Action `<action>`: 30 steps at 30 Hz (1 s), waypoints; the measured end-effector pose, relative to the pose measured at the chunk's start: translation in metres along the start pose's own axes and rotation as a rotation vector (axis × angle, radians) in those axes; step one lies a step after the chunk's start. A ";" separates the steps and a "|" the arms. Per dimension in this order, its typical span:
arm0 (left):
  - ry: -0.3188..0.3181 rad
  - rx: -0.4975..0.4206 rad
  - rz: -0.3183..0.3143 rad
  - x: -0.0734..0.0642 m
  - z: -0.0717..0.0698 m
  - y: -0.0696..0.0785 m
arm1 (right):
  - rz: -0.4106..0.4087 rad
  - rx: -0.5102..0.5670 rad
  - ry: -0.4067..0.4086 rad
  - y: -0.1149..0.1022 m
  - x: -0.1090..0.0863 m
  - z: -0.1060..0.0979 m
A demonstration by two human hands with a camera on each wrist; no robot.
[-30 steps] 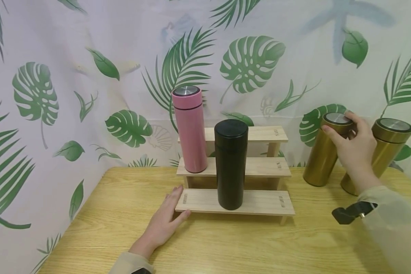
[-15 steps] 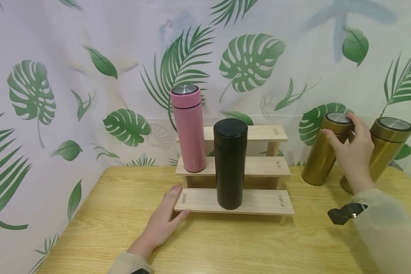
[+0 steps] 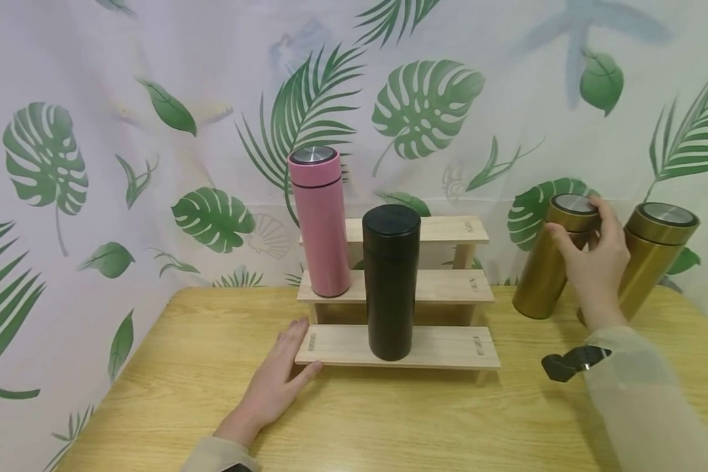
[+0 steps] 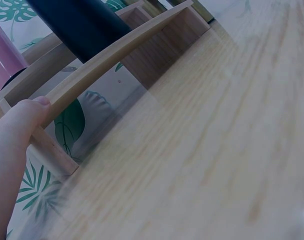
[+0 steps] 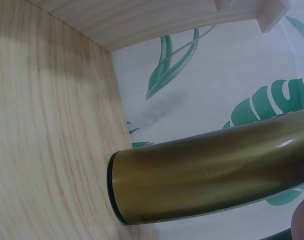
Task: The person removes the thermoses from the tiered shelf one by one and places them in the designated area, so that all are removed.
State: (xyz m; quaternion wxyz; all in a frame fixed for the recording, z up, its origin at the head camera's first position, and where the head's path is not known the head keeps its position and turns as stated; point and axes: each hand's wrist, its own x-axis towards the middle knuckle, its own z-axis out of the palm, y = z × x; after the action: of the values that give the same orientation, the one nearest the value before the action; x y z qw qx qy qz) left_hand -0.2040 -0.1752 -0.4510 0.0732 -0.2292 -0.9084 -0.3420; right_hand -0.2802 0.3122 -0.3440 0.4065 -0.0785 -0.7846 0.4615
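Observation:
My right hand (image 3: 598, 265) holds the nearer gold thermos (image 3: 545, 262) round its upper part, thumb on one side and fingers on the other. This thermos is upright, its base on the table in the right wrist view. Beside it stands a second gold thermos (image 3: 655, 246), partly hidden behind the hand. My left hand (image 3: 271, 387) rests against the left end of a three-step wooden stand (image 3: 448, 347), its fingers straight and the thumb (image 4: 34, 107) at the front edge of the lowest step. A black thermos (image 3: 391, 288) stands on that lowest step. The pink thermos (image 3: 321, 226) occupies the middle step's left end.
The wooden table (image 3: 354, 426) runs up to a white curtain (image 3: 212, 78) printed with green leaves. To the right of the stand, a strip of table separates it from the gold thermoses. The stand's top step (image 3: 448, 229) is behind the black thermos.
The whole head view has shifted slightly, moving things a little left. My right hand keeps its hold on the gold thermos, and my left hand stays at the stand.

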 end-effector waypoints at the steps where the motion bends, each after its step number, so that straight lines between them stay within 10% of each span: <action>1: 0.000 -0.001 -0.003 -0.001 0.000 0.000 | 0.002 0.006 -0.002 0.000 0.000 0.001; 21: 0.007 0.001 0.008 -0.003 0.000 -0.002 | 0.039 0.026 -0.044 -0.002 -0.004 0.000; 30: 0.012 0.000 0.017 0.000 0.001 -0.002 | -0.052 -0.138 -0.139 -0.009 0.000 -0.011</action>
State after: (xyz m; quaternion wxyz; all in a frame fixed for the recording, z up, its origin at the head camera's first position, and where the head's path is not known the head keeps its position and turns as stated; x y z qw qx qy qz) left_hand -0.2043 -0.1758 -0.4529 0.0814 -0.2350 -0.9060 -0.3426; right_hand -0.2701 0.3141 -0.3341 0.3564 -0.0536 -0.8427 0.4000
